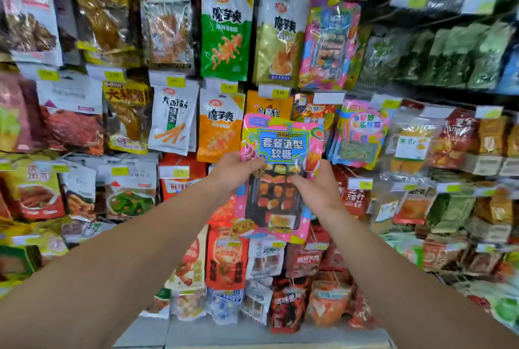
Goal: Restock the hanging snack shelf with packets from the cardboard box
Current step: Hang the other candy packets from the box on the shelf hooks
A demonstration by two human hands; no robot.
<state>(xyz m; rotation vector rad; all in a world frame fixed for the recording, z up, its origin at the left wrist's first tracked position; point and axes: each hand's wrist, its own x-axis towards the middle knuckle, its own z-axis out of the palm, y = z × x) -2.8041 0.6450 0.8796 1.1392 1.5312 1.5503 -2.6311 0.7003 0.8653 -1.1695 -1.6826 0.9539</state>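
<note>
I hold a pink gummy-candy packet (278, 180) upright in front of the hanging snack shelf, at the middle of the view. My left hand (234, 173) grips its left edge with the thumb across the front. My right hand (316, 184) grips its right edge the same way. A matching pink packet (328, 42) hangs on a peg one row up, to the right. The held packet's top sits just under a white price tag (273, 91). The cardboard box is out of view.
Rows of snack packets fill the pegs on all sides: green and yellow konjac bags (226, 31) above, orange ones (219, 126) to the left, red packets (226, 260) below. A grey shelf ledge (252, 334) runs along the bottom.
</note>
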